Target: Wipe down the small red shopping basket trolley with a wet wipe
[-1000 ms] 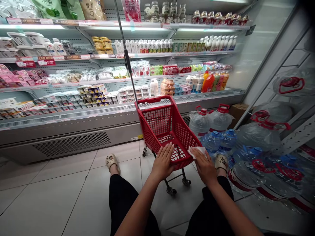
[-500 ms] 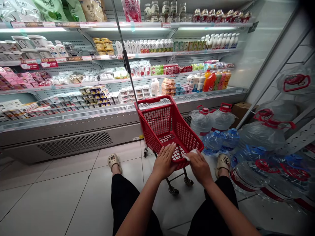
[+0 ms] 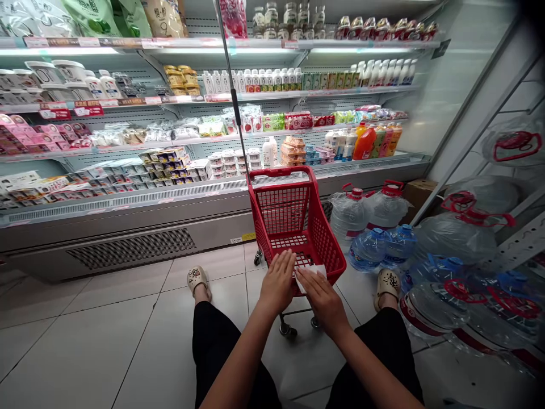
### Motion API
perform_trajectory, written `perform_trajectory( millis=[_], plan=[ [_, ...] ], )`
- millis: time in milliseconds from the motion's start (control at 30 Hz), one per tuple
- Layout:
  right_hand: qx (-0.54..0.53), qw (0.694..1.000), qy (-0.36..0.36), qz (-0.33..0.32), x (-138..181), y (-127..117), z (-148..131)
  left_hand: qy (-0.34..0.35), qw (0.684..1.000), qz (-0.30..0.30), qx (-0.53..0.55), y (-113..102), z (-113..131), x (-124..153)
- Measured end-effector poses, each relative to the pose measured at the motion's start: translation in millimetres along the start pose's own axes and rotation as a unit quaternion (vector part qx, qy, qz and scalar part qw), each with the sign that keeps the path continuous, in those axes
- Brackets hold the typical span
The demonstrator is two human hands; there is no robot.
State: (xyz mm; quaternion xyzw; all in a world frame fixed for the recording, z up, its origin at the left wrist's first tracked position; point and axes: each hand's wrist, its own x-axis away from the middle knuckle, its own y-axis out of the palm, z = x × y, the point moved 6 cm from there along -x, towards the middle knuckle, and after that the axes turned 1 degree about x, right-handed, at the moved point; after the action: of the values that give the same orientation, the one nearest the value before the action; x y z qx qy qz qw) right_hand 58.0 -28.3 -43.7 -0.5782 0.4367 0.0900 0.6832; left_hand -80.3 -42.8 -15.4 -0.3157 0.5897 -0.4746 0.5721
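A small red shopping cart (image 3: 323, 230) with perforated plastic walls and wheeled legs stands between my feet; a thin pole rises from its far left corner. On the cart's near rim rests my left hand (image 3: 277, 282), fingers stretched out and close together, nothing in it. Close beside it, my right hand (image 3: 322, 301) presses a white cloth or tissue (image 3: 319, 270) onto the same rim, fingers laid over it. The cloth is partly hidden under those fingers. Inside, the cart's slotted floor shows.
Behind the cart runs an open refrigerated display (image 3: 170, 196) stocked with yogurt cups, bottles and bags. To the right, large water jugs (image 3: 378, 204) and smaller blue bottles (image 3: 370, 250) crowd the tiled floor near a metal rack. My feet stand on either side of the cart.
My right hand has slid left along the near rim with the white cloth, closer to my left hand. The cart has turned slightly, its far end shifting right and its near right corner left.
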Motion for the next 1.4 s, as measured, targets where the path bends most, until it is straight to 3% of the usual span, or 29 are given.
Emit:
perform_trajectory(
  millis=[133,300,400,567,633,800,867,933,1067,1167,1267,1400],
  plan=[
    [0.028,0.999,-0.035,-0.026,9,-9,17,0.012,1.0,0.01,-0.005,0,6,9],
    [0.057,0.997,0.045,0.0,32,-31,68,0.016,1.0,0.009,0.001,-3,-2,10],
    [0.05,0.996,0.067,0.018,29,-25,52,0.018,1.0,0.008,0.004,1,0,6],
    [0.012,1.0,-0.008,0.001,9,-3,-4,0.027,1.0,0.009,-0.001,5,4,5],
    [0.002,0.999,-0.031,-0.013,8,-5,1,0.027,1.0,0.012,-0.004,3,1,7],
    [0.004,1.0,-0.011,0.0,22,-29,66,0.012,0.999,0.03,-0.011,-7,-8,12],
    [0.004,1.0,-0.001,0.002,25,-32,75,0.001,1.0,0.03,-0.008,-8,-11,12],
    [0.002,1.0,0.011,0.008,25,-29,65,-0.028,0.999,0.04,-0.005,-8,-16,11],
    [-0.001,1.0,0.02,0.01,16,-15,18,-0.123,0.988,0.096,-0.013,-6,-17,14],
    [-0.009,1.0,-0.011,0.0,8,-10,-8,-0.091,0.992,0.091,-0.017,0,-1,19],
    [-0.032,0.997,-0.068,-0.019,3,-12,-9,-0.058,0.996,0.069,-0.018,1,5,25],
    [-0.071,0.991,-0.109,-0.039,-1,-18,23,-0.034,0.998,0.048,-0.02,-5,-7,32]
  ],
)
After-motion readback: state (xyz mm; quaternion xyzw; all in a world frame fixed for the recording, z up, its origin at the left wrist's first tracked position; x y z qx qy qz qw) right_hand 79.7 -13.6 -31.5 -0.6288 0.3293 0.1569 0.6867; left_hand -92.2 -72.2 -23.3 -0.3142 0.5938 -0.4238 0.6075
